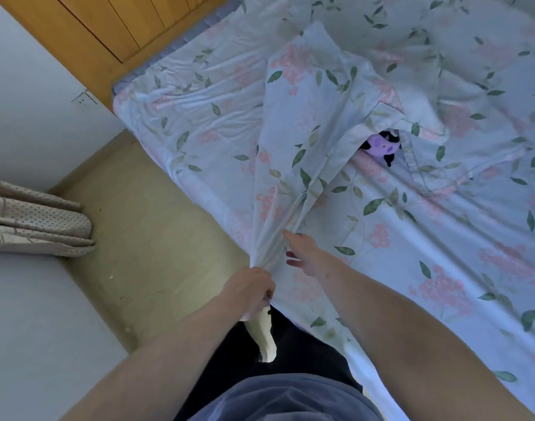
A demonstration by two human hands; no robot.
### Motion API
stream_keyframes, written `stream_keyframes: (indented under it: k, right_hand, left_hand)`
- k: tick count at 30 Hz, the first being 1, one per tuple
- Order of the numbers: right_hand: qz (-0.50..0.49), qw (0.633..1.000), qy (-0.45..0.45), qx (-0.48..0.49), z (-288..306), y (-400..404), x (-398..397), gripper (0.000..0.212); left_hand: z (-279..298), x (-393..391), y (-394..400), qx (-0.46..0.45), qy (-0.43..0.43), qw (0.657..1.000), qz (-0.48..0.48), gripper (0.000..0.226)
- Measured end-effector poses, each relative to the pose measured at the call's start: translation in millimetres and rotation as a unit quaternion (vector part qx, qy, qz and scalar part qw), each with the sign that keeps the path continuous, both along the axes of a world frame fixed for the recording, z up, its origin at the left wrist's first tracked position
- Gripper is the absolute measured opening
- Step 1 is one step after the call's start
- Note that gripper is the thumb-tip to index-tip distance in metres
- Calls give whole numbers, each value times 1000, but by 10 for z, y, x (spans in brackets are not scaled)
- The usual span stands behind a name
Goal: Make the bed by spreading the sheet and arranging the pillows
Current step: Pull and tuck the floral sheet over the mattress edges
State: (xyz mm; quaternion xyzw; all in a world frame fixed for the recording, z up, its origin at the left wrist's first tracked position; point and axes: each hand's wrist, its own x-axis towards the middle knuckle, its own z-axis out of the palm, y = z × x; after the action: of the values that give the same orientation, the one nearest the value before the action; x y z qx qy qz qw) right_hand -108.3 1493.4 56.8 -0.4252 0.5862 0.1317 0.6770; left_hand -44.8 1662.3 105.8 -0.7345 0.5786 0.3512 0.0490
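While the left hand (pixel 250 287) pinches the sheet (pixel 290 165) at the bed's (pixel 144 95) near edge, the right hand (pixel 305 253) reaches spread-fingered beside it; a hard pull could drag the toy (pixel 380 144) mid-bed.

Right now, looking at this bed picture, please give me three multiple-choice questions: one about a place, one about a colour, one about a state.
1. Where is the plush toy?
A. on the floor
B. under a raised fold of the sheet
C. on the headboard

2. What colour are the sheet's flowers?
A. pink
B. yellow
C. black

3. What is the left hand doing?
A. resting flat and open
B. holding the toy
C. closed on bunched sheet

Answers:
1 B, the toy peeks from beneath lifted fabric.
2 A, pink clusters among green leaves.
3 C, its grip gathers cloth at the bed edge.
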Motion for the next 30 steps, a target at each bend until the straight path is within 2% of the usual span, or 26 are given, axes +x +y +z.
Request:
stream_keyframes:
  k: [2, 4, 8, 9, 11, 12, 13, 15, 16, 18, 20, 22, 24, 25, 28, 30]
  right_hand:
    - [-24, 999, -16, 31, -56, 13, 148, 56]
    - [-41, 998, -23, 33, -86, 18, 295, 55]
    - [-34, 997, -33, -66, -108, 55, 484, 67]
    - [-18, 994, -41, -102, -94, 72, 522, 61]
    - [48, 980, -64, -182, -63, 87, 581, 26]
    - [83, 970, -73, -217, -35, 80, 601, 10]
    - [112, 961, -89, -236, -6, 75, 643, 10]
    - [154, 943, -124, -268, 86, 93, 696, 31]
    - [174, 932, -142, -283, 138, 102, 719, 33]
    - [212, 910, -173, -310, 160, 148, 775, 21]
    - [247, 893, -194, -322, 150, 213, 819, 24]
    - [275, 885, -213, -310, 211, 281, 862, 36]
    - [303, 869, -236, -313, 272, 356, 894, 42]
    - [308, 862, -249, -318, 277, 376, 901, 43]
    - [319, 843, -280, -330, 314, 408, 902, 39]
    - [337, 829, -290, -340, 329, 408, 871, 39]
  left_hand:
    - [9, 12, -7, -3, 8, 1000, -1, 9]
    - [13, 64, -32, 4, 16, 1000, -7, 9]
    - [62, 170, -1, -6, 52, 999, -2, 13]
    - [65, 231, 29, -19, 69, 997, 24, 15]
    - [97, 419, 60, -31, 97, 987, 123, 18]
    - [129, 532, 53, -43, 101, 975, 192, 18]
    - [136, 684, 34, -61, 93, 956, 271, 17]
    - [161, 1016, -40, -85, 78, 899, 423, 21]
    - [210, 1179, -113, -92, 93, 868, 479, 21]
    - [331, 1473, -314, -90, 145, 829, 533, 5]
    - [422, 1660, -570, -91, 186, 825, 526, 22]
    - [491, 1755, -836, -77, 201, 836, 505, 42]
    - [487, 1807, -1056, -15, 116, 922, 368, 49]
    - [483, 1827, -1143, 22, 67, 951, 301, 49]
    - [408, 1850, -1197, 83, 28, 958, 274, 43]
    - [363, 1864, -1171, 91, -7, 961, 261, 18]
